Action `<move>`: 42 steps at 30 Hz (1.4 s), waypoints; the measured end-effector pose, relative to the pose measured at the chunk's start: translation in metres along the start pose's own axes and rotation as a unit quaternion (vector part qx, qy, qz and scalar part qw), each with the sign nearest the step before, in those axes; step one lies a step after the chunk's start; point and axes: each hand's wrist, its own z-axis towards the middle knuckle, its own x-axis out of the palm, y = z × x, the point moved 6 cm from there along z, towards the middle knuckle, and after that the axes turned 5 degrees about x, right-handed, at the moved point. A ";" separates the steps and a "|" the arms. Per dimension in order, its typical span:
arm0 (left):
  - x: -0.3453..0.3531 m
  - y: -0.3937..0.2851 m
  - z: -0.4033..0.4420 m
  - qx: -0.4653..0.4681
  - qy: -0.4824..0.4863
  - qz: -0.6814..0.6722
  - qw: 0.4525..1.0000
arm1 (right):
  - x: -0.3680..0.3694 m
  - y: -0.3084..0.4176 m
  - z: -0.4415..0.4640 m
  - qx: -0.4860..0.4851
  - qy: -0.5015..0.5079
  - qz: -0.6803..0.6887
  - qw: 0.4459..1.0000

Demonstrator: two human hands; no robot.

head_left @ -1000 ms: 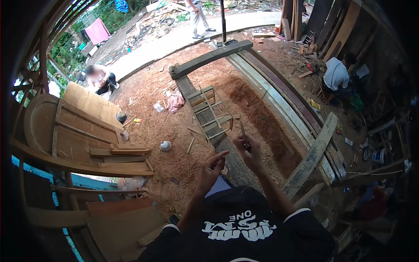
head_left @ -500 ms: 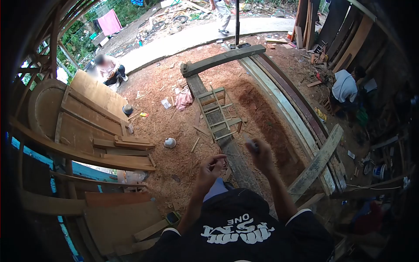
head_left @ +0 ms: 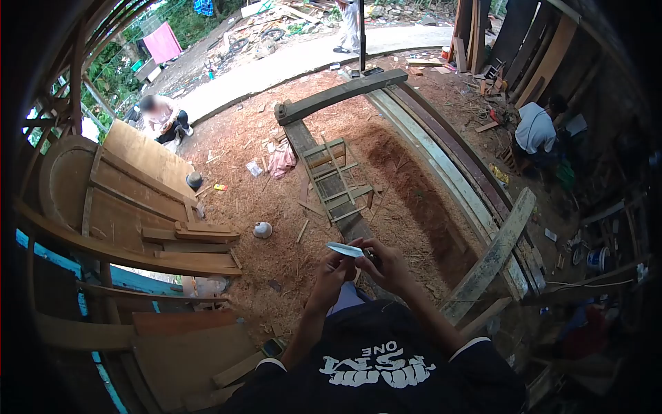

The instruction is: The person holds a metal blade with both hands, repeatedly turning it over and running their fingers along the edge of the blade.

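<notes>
A small, pale, flat piece (head_left: 345, 249), perhaps paper or a packet, sits between my two hands in front of my body. My left hand (head_left: 332, 277) grips it from below with bent fingers. My right hand (head_left: 387, 265) is closed at its right end, fingers curled around the edge. Just beyond my hands, a light frame of thin wooden strips (head_left: 338, 176) rests on a long dark plank (head_left: 298, 140).
A crossbeam (head_left: 345, 95) spans the plank's far end. Long boards (head_left: 441, 162) run along the right, with a weathered board (head_left: 493, 248) leaning over them. Wooden panels (head_left: 148, 162) stand left. One person (head_left: 165, 121) sits far left, another (head_left: 536, 131) crouches right, and a third (head_left: 349, 27) stands at the back.
My right hand has come down and left to meet my left hand. The pale piece, earlier in the right hand alone, is now between both. The view has shifted slightly.
</notes>
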 end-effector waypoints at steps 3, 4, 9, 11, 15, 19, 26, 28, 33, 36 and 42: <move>0.008 -0.003 0.000 0.002 0.014 0.013 1.000 | -0.008 0.008 -0.003 -0.029 -0.014 -0.037 0.999; 0.010 -0.002 -0.001 0.007 0.019 0.027 0.999 | -0.013 0.012 -0.004 -0.027 -0.010 -0.036 0.999; 0.013 0.015 0.003 -0.012 0.055 0.007 0.998 | -0.024 -0.007 -0.012 -0.030 -0.041 -0.032 0.998; 0.019 0.010 0.001 -0.040 0.045 0.025 0.998 | -0.028 -0.023 -0.014 -0.038 -0.065 -0.041 0.996; 0.022 0.009 0.000 -0.066 0.047 -0.007 0.997 | -0.034 -0.017 -0.017 -0.104 -0.143 -0.087 0.980; 0.004 0.000 -0.012 -0.062 0.028 -0.012 0.998 | -0.059 -0.055 -0.007 0.041 -0.177 -0.033 0.983; -0.003 0.014 -0.015 0.000 -0.025 0.015 1.000 | -0.012 -0.007 0.003 -0.121 -0.010 -0.103 0.987; -0.003 0.008 -0.012 0.012 -0.037 0.020 0.999 | -0.022 -0.012 0.013 -0.126 -0.048 -0.107 0.985; 0.003 0.005 -0.021 -0.020 -0.030 0.061 0.998 | -0.072 -0.043 0.023 0.006 -0.174 -0.078 0.982; 0.009 0.010 -0.018 0.004 -0.012 0.057 0.998 | -0.044 -0.022 0.002 -0.074 -0.072 -0.078 0.992; 0.028 0.003 -0.006 0.020 0.010 0.086 0.996 | -0.055 -0.041 -0.008 -0.046 -0.119 -0.125 0.984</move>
